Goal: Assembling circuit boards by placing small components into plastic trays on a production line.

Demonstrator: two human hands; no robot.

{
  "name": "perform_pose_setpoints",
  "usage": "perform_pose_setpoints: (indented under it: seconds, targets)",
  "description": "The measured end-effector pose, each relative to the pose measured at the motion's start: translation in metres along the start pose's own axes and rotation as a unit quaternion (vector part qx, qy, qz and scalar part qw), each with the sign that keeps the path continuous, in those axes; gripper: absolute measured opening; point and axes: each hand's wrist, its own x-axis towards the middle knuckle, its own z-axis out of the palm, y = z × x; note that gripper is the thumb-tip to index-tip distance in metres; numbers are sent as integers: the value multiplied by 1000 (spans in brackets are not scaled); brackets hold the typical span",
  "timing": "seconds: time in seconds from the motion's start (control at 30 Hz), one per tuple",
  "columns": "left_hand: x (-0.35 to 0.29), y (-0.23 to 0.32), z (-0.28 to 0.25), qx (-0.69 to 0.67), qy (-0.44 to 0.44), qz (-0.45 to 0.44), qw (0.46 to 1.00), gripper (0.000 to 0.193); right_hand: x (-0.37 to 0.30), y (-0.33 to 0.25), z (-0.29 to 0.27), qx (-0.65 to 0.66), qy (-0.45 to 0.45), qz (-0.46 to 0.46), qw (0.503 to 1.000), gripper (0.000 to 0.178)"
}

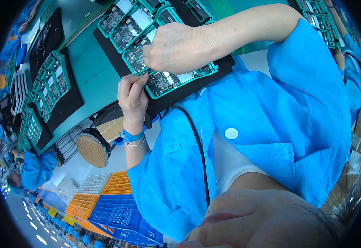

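Note:
Dark circuit boards sit in a teal frame (162, 96) on a black mat (110, 51). My left hand (131, 97), a blue band on its wrist, has its fingers pinched together at the frame's near left edge, touching the corner of the nearest board (159, 85). What is between those fingertips is too small to tell. Above the boards, my right hand (172, 47) is closed with its fingers curled down, reaching across from the right. Its back hides the fingertips and anything in them, along with the middle of the boards.
More teal-framed boards (50, 91) lie on another black mat to the left on the green table (91, 74). A round woven stool (91, 149) stands below the table edge. Blue crates (118, 215) and orange crates (83, 205) are stacked nearby. Co-workers in blue (38, 169) are at left and right.

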Motion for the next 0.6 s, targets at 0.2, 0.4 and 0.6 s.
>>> perform_pose_setpoints:
  seconds: [0.2, 0.4, 0.6]
  targets:
    - [10, -6, -11, -10, -69, 33, 997, 24, 1, 0, -2, 4, -10, -1, 1000, 17]
    - [23, -11, -6, -31, 25, -65, 997, 15, 4, 16, -12, -16, 27, 47, 998, 14]
    - [48, -25, 10, 0, 94, -116, 989, 12, 14, 53, -17, -3, 116, 87, 989, 13]
